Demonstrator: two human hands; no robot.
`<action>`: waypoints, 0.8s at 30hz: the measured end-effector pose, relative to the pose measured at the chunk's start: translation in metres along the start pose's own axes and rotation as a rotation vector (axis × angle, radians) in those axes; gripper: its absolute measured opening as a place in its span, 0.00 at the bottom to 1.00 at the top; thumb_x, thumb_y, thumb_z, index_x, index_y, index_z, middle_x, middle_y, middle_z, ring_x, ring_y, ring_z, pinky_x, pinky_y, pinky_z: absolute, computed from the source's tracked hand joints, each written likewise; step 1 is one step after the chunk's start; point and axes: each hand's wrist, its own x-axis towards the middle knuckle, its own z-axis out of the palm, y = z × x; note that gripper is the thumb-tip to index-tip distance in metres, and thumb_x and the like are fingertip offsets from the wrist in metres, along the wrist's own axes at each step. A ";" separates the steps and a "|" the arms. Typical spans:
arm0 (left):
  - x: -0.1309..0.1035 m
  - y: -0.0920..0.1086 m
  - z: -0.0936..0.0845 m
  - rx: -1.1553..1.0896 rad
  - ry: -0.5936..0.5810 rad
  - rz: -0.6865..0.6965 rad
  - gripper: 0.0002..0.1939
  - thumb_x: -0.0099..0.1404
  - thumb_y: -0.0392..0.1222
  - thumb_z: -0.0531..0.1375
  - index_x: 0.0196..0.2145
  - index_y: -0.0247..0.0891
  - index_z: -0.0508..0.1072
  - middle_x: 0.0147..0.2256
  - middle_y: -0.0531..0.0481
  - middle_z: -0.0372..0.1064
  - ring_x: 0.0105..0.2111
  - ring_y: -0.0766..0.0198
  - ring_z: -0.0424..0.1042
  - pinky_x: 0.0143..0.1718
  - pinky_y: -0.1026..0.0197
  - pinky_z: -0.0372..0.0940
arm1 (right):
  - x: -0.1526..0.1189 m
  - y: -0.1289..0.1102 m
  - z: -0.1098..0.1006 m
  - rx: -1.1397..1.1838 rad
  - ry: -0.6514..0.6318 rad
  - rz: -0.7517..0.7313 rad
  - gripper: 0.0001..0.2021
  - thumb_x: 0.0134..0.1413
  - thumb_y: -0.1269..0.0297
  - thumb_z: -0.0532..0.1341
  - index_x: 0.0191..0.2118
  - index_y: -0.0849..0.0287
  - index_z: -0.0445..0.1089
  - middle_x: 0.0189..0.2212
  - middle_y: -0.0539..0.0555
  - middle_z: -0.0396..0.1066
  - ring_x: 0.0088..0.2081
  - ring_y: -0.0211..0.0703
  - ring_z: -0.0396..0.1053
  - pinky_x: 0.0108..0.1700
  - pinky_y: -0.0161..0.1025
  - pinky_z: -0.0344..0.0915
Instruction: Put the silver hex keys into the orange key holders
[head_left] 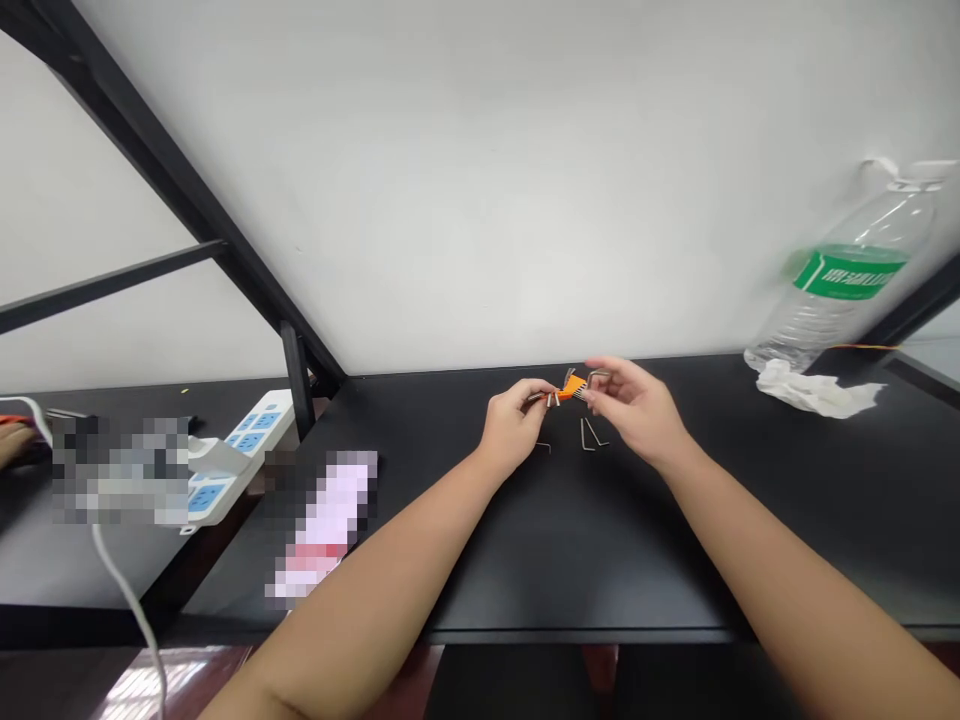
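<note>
An orange holder (574,386) with several metal hex keys in it is pinched in my left hand (516,423), above the black table. Close on its right, my right hand (632,407) has its thumb and fingers closed on a bent hex key (598,376). Two L-shaped hex keys (587,436) lie on the table below and between my hands. Another small hex key (545,445) rests just under my left hand, partly hidden by it.
The black table (570,560) meets a white wall. At the right stand a large clear bottle (847,275) and crumpled tissue (817,390). A blurred pink object (330,515) lies left, beyond it a power strip (255,430). Another person's hand (13,442) shows at far left.
</note>
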 end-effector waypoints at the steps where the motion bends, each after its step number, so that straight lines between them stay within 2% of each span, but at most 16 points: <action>1: -0.001 0.001 0.001 0.004 -0.015 0.019 0.09 0.66 0.32 0.59 0.42 0.39 0.78 0.37 0.50 0.79 0.37 0.63 0.79 0.43 0.60 0.75 | 0.000 -0.003 0.001 0.009 0.023 -0.008 0.13 0.53 0.62 0.69 0.45 0.57 0.74 0.33 0.52 0.73 0.34 0.42 0.71 0.39 0.41 0.71; 3: -0.003 0.004 0.003 0.005 -0.038 0.047 0.10 0.67 0.33 0.59 0.42 0.40 0.78 0.37 0.50 0.79 0.37 0.63 0.79 0.43 0.60 0.75 | -0.002 -0.008 0.003 -0.036 0.054 -0.052 0.07 0.54 0.62 0.68 0.38 0.57 0.77 0.34 0.53 0.74 0.36 0.43 0.72 0.41 0.42 0.71; 5: -0.005 0.007 0.005 0.000 -0.052 0.061 0.10 0.67 0.33 0.59 0.43 0.40 0.78 0.38 0.49 0.79 0.37 0.64 0.79 0.43 0.60 0.75 | -0.003 -0.008 0.005 -0.116 0.051 -0.095 0.04 0.56 0.63 0.67 0.36 0.56 0.78 0.37 0.53 0.75 0.37 0.44 0.73 0.43 0.43 0.71; 16: -0.007 0.010 0.006 -0.011 -0.071 0.055 0.10 0.67 0.33 0.59 0.42 0.40 0.78 0.39 0.49 0.79 0.37 0.63 0.79 0.42 0.60 0.75 | -0.002 -0.004 0.002 -0.350 -0.024 -0.199 0.05 0.59 0.65 0.64 0.35 0.54 0.79 0.35 0.52 0.77 0.35 0.43 0.73 0.38 0.41 0.68; 20: -0.007 0.012 0.006 -0.009 -0.076 0.055 0.09 0.67 0.33 0.59 0.42 0.40 0.78 0.38 0.50 0.79 0.37 0.64 0.78 0.43 0.60 0.74 | 0.000 -0.002 0.003 -0.352 -0.051 -0.146 0.05 0.58 0.64 0.65 0.33 0.54 0.80 0.35 0.53 0.75 0.33 0.42 0.71 0.34 0.40 0.67; 22: -0.007 0.012 0.006 -0.031 -0.067 0.040 0.09 0.67 0.33 0.59 0.42 0.40 0.77 0.38 0.49 0.79 0.38 0.63 0.79 0.43 0.60 0.75 | 0.000 0.000 0.002 -0.344 -0.067 -0.116 0.04 0.56 0.64 0.66 0.35 0.54 0.79 0.36 0.53 0.75 0.33 0.42 0.70 0.35 0.40 0.67; 24: -0.006 0.011 0.005 -0.057 -0.060 0.017 0.09 0.67 0.33 0.59 0.42 0.40 0.77 0.39 0.49 0.79 0.38 0.63 0.79 0.44 0.59 0.75 | 0.000 0.000 0.000 -0.309 -0.085 -0.135 0.08 0.56 0.64 0.66 0.42 0.53 0.79 0.39 0.53 0.74 0.36 0.43 0.71 0.39 0.42 0.70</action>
